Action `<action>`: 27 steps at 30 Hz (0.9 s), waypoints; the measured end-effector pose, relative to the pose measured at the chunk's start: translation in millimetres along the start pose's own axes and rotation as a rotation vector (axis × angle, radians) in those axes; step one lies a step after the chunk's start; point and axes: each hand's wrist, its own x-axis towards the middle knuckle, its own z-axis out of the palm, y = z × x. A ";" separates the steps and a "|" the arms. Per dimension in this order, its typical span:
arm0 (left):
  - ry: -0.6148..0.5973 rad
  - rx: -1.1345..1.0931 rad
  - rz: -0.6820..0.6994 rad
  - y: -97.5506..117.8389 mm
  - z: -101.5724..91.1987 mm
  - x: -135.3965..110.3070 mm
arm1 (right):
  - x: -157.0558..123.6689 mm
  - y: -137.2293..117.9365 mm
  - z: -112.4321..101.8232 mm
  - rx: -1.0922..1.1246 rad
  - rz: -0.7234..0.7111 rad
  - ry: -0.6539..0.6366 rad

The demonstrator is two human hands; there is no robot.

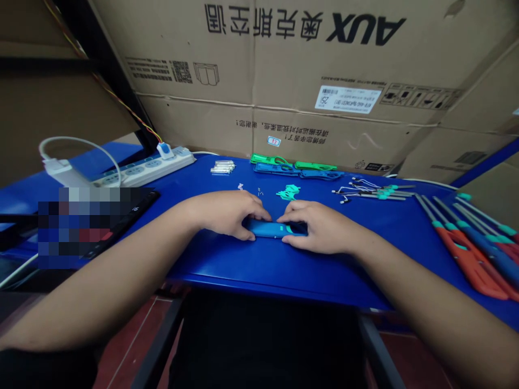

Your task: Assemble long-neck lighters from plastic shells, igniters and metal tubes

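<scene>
A blue lighter body (267, 229) with a teal trigger lies flat near the front of the blue table, without a metal rod showing on it. My left hand (229, 213) pinches its left end between thumb and fingers. Its right end is gripped by my right hand (324, 227), thumb on the near side and fingers on the far side. Just beyond my hands are small teal plastic parts (288, 192) in a heap. Some tiny metal and white pieces (260, 192) lie to their left.
Along the back are green shells (271, 160), blue shells (275, 169) and silver cylinders (223, 167). Metal rods with wires (381, 190) lie right of centre; finished-looking long lighters (470, 259) line the right side. A power strip (146, 168) sits left. A large cardboard sheet (284, 65) stands behind.
</scene>
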 end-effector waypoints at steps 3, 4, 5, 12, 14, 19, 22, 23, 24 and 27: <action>0.015 -0.002 0.005 1.6 0.9 0.7 | 0.4 0.6 -0.5 0.019 -0.003 -0.001; 0.023 -0.012 0.010 2.2 1.5 1.3 | 0.4 0.4 -0.6 0.024 0.002 -0.004; 0.032 -0.029 0.018 2.8 2.4 2.2 | 0.6 -0.1 -0.6 0.028 0.010 -0.009; 0.140 -0.160 -0.055 6.1 17.3 15.3 | 3.2 -4.6 0.8 -0.054 0.070 -0.050; 0.133 -0.166 -0.082 7.0 19.2 16.5 | 0.1 0.0 -5.8 -0.052 0.039 -0.038; 0.081 -0.231 -0.126 8.7 17.4 15.0 | -17.1 18.3 -34.3 -0.014 0.107 -0.006; 0.050 -0.293 -0.181 8.5 15.7 14.1 | -21.8 22.4 -38.8 -0.073 0.122 -0.214; 0.035 -0.313 -0.201 8.5 15.3 13.9 | -21.5 22.1 -37.3 -0.097 0.106 -0.255; 0.020 -0.329 -0.214 8.6 14.9 13.9 | -20.5 21.2 -34.8 -0.118 0.085 -0.270; -0.007 -0.347 -0.216 10.6 14.7 14.9 | -16.3 16.8 -26.3 -0.140 0.003 -0.246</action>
